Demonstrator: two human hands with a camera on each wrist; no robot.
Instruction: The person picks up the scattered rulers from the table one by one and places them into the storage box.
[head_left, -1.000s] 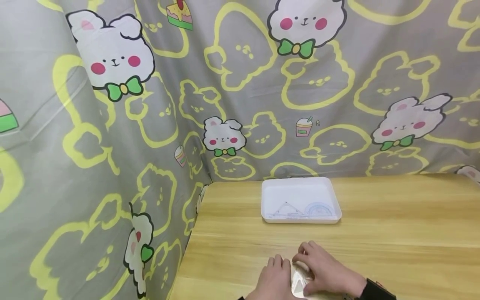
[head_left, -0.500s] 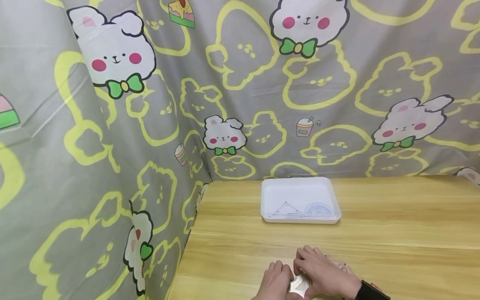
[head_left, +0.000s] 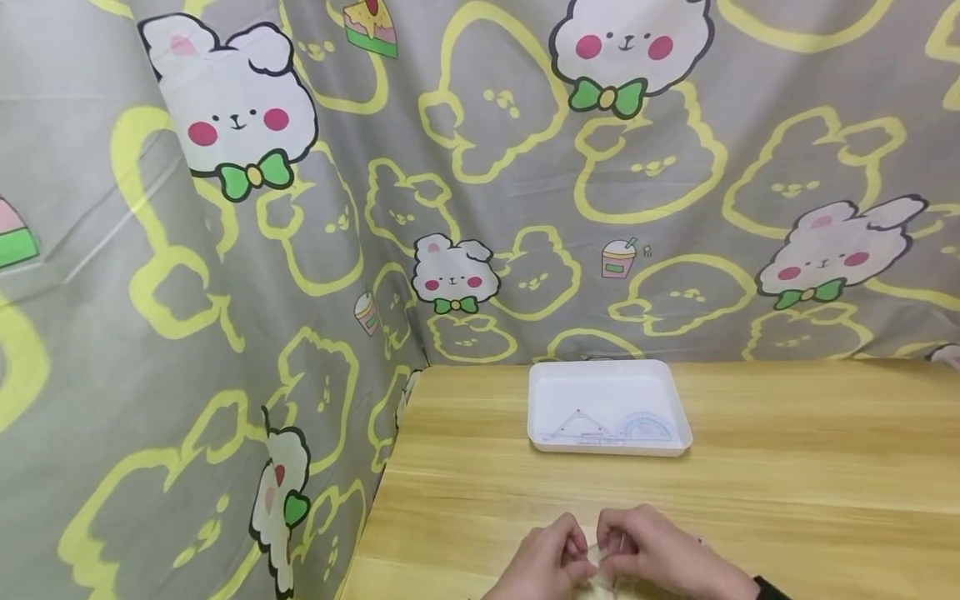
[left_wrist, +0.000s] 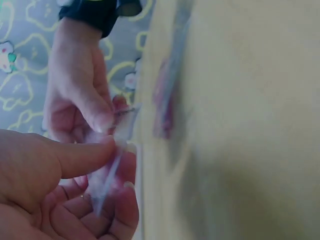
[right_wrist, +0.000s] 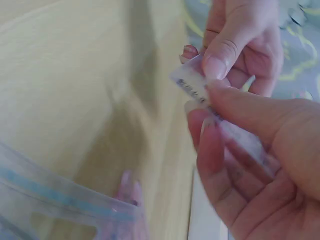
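Observation:
At the near table edge both hands meet over a small clear plastic packet (head_left: 600,553). My left hand (head_left: 572,557) pinches its left side between thumb and fingers. My right hand (head_left: 617,552) pinches the other side. In the right wrist view the clear plastic packet (right_wrist: 192,84) shows a printed white label at its end, with the right hand (right_wrist: 212,107) below and the left hand (right_wrist: 212,62) above. In the left wrist view the clear plastic packet (left_wrist: 107,172) hangs between the left hand (left_wrist: 117,150) and the right hand (left_wrist: 111,117), just off the table edge.
A white tray (head_left: 542,385) stands mid-table at the back and holds a clear set square (head_left: 579,425) and a clear protractor (head_left: 645,427). A clear sleeve with a blue strip (right_wrist: 60,202) lies on the wooden table (head_left: 787,467) beside my right hand. Bunny-print cloth (head_left: 225,250) hangs behind and to the left.
The hands were lying flat on the packet on the table. Now both have lifted it and pinch it between their fingertips. The view has tilted up slightly.

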